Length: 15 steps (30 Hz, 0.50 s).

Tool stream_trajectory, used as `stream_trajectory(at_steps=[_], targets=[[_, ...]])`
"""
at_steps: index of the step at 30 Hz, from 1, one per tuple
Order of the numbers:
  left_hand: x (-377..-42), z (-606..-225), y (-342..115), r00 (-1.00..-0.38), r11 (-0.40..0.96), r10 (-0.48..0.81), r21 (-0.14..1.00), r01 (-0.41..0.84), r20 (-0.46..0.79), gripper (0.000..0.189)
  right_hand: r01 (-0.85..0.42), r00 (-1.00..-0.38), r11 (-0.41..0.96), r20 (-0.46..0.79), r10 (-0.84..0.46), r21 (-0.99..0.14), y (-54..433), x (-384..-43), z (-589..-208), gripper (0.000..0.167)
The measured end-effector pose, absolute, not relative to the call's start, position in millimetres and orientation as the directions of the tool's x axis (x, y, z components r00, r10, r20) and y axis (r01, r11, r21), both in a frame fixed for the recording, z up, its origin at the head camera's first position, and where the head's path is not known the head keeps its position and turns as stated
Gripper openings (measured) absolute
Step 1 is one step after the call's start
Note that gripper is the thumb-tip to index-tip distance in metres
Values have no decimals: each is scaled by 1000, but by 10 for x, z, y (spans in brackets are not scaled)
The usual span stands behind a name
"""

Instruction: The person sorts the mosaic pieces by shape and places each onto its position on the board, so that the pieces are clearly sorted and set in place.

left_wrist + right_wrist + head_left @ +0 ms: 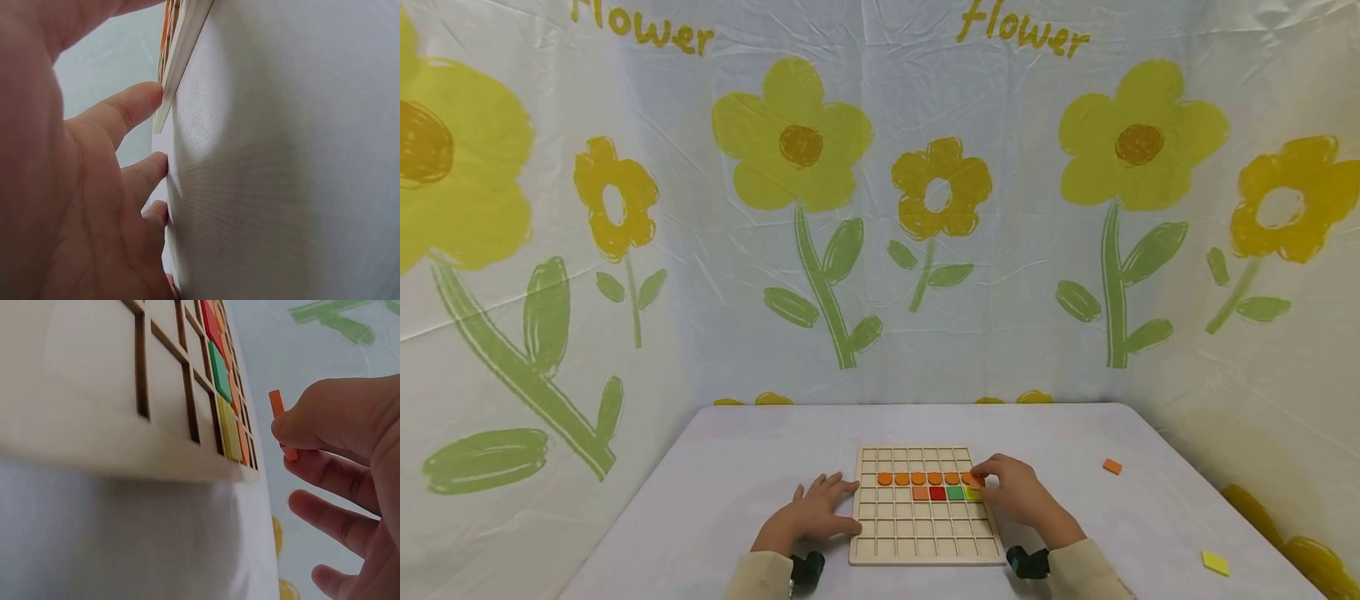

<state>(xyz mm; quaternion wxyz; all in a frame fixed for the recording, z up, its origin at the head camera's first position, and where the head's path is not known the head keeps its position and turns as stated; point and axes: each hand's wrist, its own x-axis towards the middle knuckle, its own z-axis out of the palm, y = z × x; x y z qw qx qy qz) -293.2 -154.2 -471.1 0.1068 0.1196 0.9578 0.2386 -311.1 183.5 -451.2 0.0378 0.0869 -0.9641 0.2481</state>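
A wooden grid board (927,561) lies on the table. One row holds several round orange pieces (918,478). In the row nearer me sit an orange square tile (921,493), a red tile (937,493), a green tile (955,493) and a yellow tile (972,493). Over the right end of these rows my right hand (1021,493) pinches an orange tile (276,403) between thumb and index finger, its other fingers apart from it. My left hand (814,512) spreads its fingers at the board's left edge, thumb and index fingertip against the rim.
Off to the right on the white table (700,533) lie a loose orange tile (1112,467) and, closer to me, a loose yellow tile (1215,563). Flower-printed cloth (1000,275) surrounds the table at the back and sides.
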Motion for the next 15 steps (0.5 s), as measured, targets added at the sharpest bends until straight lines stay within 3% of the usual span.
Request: stream_trajectory(at_steps=[9, 15], targets=[[-2930, -4704, -1547, -947, 855, 288, 484, 186, -144, 73, -273, -962, 841, 152, -228, -467, 1640, -3117, -4551, 22], [-2948, -4723, -1552, -948, 860, 280, 478, 177, -153, 73, -399, -916, 812, 234, -327, -425, 1531, -3106, -4586, 20]])
